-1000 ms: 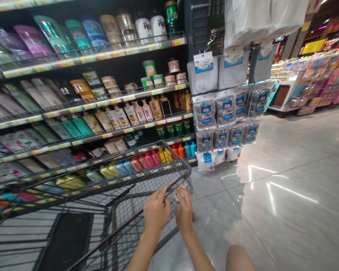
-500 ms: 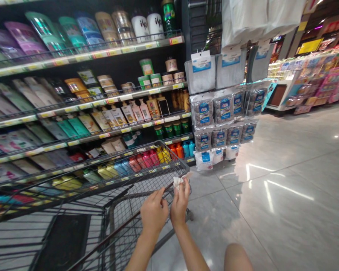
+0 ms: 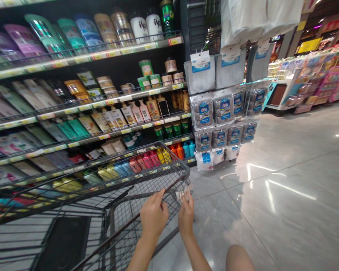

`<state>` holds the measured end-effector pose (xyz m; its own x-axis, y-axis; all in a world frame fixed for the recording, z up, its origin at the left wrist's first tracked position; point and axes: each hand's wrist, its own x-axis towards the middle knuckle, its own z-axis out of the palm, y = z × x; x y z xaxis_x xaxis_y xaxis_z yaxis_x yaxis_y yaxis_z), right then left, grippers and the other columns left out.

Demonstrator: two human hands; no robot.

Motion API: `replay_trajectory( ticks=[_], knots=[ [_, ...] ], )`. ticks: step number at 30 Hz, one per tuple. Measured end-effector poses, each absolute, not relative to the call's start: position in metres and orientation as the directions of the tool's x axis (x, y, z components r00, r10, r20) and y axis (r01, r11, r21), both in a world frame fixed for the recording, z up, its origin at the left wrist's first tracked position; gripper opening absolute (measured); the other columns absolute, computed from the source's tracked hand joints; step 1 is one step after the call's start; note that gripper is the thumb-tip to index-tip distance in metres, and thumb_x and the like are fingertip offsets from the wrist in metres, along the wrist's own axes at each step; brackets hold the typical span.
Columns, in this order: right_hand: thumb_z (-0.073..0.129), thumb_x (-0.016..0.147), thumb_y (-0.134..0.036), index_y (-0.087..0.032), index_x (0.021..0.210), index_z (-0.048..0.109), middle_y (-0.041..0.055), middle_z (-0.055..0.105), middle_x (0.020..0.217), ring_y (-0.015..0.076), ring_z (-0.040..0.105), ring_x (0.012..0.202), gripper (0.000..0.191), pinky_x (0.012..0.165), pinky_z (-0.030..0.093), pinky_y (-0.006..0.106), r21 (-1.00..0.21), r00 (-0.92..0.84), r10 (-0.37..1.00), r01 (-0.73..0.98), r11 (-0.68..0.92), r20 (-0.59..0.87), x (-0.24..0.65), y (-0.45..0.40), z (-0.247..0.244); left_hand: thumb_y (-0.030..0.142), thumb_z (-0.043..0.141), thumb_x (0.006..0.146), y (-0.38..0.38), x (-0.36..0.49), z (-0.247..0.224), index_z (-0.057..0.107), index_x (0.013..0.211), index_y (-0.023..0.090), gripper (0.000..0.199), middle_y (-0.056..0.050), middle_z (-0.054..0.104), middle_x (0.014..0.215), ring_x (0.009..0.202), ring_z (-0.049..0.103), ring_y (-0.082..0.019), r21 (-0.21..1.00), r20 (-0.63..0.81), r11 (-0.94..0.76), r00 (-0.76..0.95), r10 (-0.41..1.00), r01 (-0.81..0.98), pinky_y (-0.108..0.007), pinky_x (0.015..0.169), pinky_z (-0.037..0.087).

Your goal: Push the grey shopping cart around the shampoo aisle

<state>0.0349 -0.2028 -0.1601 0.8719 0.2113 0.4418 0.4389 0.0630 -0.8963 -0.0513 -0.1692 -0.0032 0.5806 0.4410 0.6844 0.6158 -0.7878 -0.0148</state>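
My left hand (image 3: 154,213) is closed over the side rim of a black wire shopping cart (image 3: 110,239), its fingertips partly hidden. Just to its right, outside the basket, my right hand (image 3: 186,213) pinches a crumpled white tissue (image 3: 183,193) between thumb and fingers. The tissue sticks up above the fingertips, near the cart's far corner. Between the two hands there is a narrow gap. A dark flat panel (image 3: 62,241) lies in the near left part of the cart.
Beyond the cart, shelves (image 3: 101,134) carry rows of bottles and jars. Packs of grey scrubbers (image 3: 203,112) hang at the shelf end, below grey cloths (image 3: 202,77). Shiny tiled floor (image 3: 293,180) stretches to the right, towards a display stand (image 3: 282,94). My knee (image 3: 238,258) shows at the bottom.
My right hand has moved down and slightly right with the tissue, away from the cart's rim and from my left hand. The left hand has stayed in place.
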Motion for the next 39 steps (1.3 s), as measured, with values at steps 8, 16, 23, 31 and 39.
replay_trajectory(
  ticks=[8, 16, 23, 31, 39],
  knots=[
    [0.049, 0.087, -0.026, -0.016, 0.103, 0.071, 0.0139, 0.065, 0.109, 0.0233, 0.062, 0.102, 0.028, 0.089, 0.05, 0.039, -0.924, 0.905, 0.187, 0.379, 0.054, 0.382, 0.057, -0.23, -0.102, 0.006, 0.044, 0.071, -0.171, -0.051, -0.002, 0.065, 0.103, 0.017, 0.04, -0.005, 0.072, 0.083, 0.071, 0.067, -0.018, 0.021, 0.651, -0.79, 0.591, 0.476, 0.613, -0.027, 0.066, 0.053],
    [0.037, 0.091, -0.009, -0.027, 0.122, 0.061, 0.0099, 0.057, 0.127, 0.0223, 0.045, 0.12, 0.043, 0.097, 0.044, 0.046, -0.595, 0.5, 0.398, 0.788, 0.157, 0.769, 0.052, -0.221, -0.05, 0.004, 0.043, 0.071, -0.173, -0.053, -0.003, 0.066, 0.102, 0.016, 0.04, -0.006, 0.073, 0.087, 0.074, 0.067, -0.019, 0.032, 0.639, -0.794, 0.598, 0.483, 0.607, -0.029, 0.067, 0.055],
    [0.034, 0.085, -0.004, -0.023, 0.115, 0.065, 0.0106, 0.059, 0.121, 0.0232, 0.044, 0.116, 0.047, 0.098, 0.041, 0.049, -0.62, 0.546, 0.389, 0.78, 0.088, 0.742, 0.101, -0.223, -0.056, 0.004, 0.044, 0.072, -0.176, -0.06, -0.006, 0.065, 0.105, 0.016, 0.041, -0.006, 0.073, 0.088, 0.078, 0.068, -0.018, 0.019, 0.669, -0.821, 0.603, 0.434, 0.57, -0.028, 0.072, 0.055],
    [0.04, 0.074, -0.008, -0.021, 0.095, 0.074, 0.0085, 0.066, 0.107, 0.0206, 0.055, 0.104, 0.041, 0.095, 0.041, 0.041, -0.878, 0.763, 0.433, 0.411, 0.247, 0.479, 0.142, -0.21, -0.052, 0.006, 0.044, 0.071, -0.174, -0.058, -0.005, 0.065, 0.105, 0.017, 0.041, -0.005, 0.073, 0.086, 0.073, 0.067, -0.018, 0.017, 0.644, -0.806, 0.61, 0.461, 0.591, -0.027, 0.066, 0.054],
    [0.043, 0.08, -0.025, -0.014, 0.094, 0.071, 0.007, 0.071, 0.088, 0.0204, 0.063, 0.085, 0.033, 0.079, 0.049, 0.034, -0.952, 0.896, 0.349, 0.205, 0.227, 0.276, 0.116, -0.2, -0.099, 0.008, 0.045, 0.071, -0.175, -0.057, -0.003, 0.066, 0.103, 0.018, 0.04, -0.004, 0.073, 0.085, 0.072, 0.067, -0.018, 0.02, 0.657, -0.799, 0.595, 0.464, 0.601, -0.028, 0.066, 0.054]
  ],
)
